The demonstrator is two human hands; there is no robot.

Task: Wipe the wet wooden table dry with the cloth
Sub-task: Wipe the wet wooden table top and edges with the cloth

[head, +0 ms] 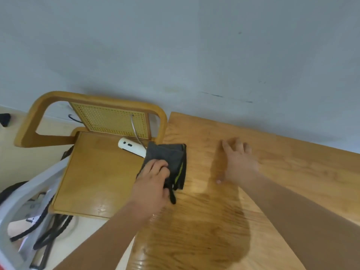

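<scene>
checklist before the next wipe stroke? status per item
Left hand grips dark grey folded cloth: ok.
Cloth lies on light wooden table: ok, at its left edge.
Cloth covers dark wet patch: not ok, patch lies right of it, nearer.
Right hand clear of patch: cannot tell, rests flat at its far end.
White oblong device on wooden chair clear of cloth: cannot tell, they overlap in view.

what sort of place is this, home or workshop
Likely a home, perhaps a dining or study corner: a wooden table against a plain wall, a cane-backed chair beside it, and a white device on its seat.
</scene>
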